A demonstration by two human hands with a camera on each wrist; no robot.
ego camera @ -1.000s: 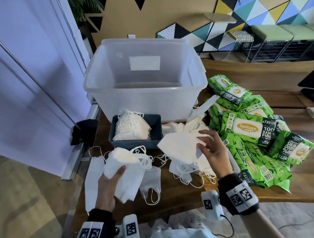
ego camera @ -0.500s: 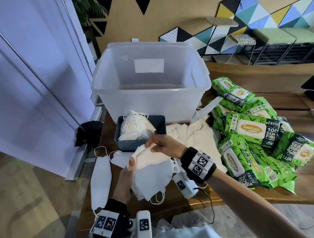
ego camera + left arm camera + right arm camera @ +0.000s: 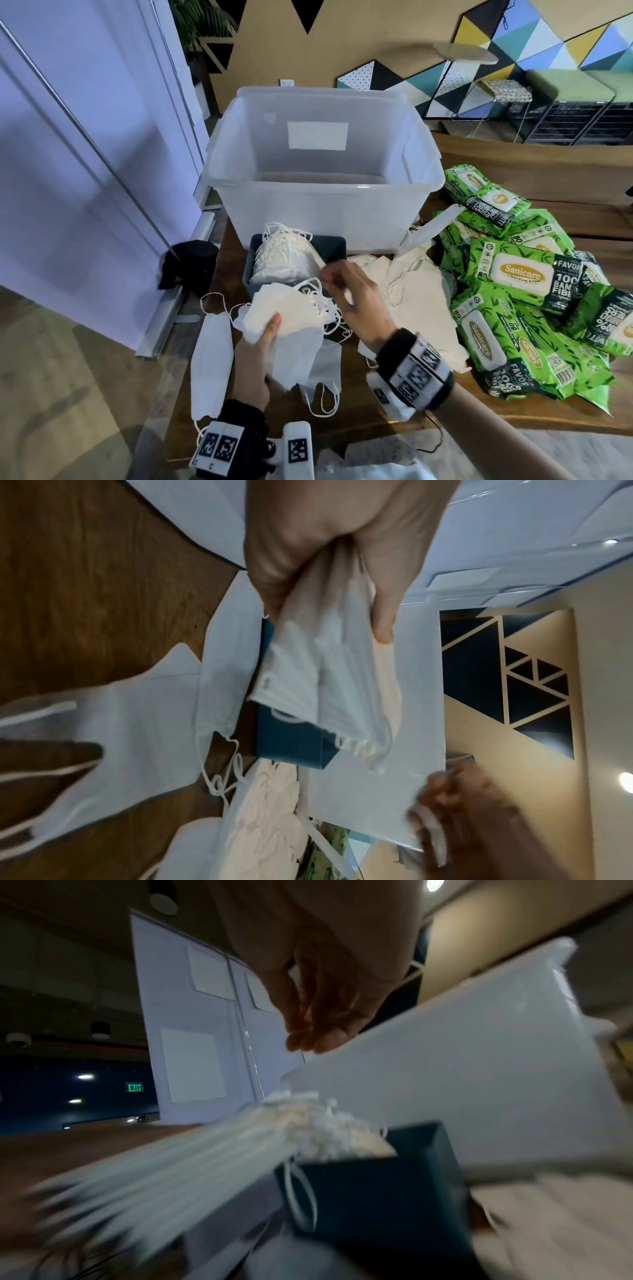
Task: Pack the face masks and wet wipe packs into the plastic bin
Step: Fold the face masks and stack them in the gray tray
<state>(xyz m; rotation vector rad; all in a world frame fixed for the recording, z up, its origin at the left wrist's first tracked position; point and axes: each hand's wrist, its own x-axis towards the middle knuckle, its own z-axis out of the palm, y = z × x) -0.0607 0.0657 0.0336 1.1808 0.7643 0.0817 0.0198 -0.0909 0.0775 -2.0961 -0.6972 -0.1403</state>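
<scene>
1. Landmark: clear plastic bin (image 3: 318, 192) at the back of the wooden counter (image 3: 359, 404). No masks or packs visible inside it.
2. Left hand (image 3: 255, 363) is in front of the bin, near the counter's front edge. Thumb and fingers clamp a thick stack of white face masks (image 3: 291, 318); the left wrist view shows the stack (image 3: 329, 674) fanned out past the thumb.
3. Right hand (image 3: 356, 301) hovers just right of the held stack, in front of the bin. Fingers bunched loosely toward the thumb, motion-blurred; nothing seen in the grip in the right wrist view (image 3: 318, 1010).
4. Dark blue tray (image 3: 335, 250) touches the bin's front wall and holds another pile of masks (image 3: 287, 260).
5. Loose masks lie flat on the counter in front of the bin: one (image 3: 210, 359) left of the left hand, a cream-coloured spread (image 3: 421, 301) to the right of the tray.
6. Green wet wipe packs (image 3: 520, 274) are heaped right of the bin, none in it.
</scene>
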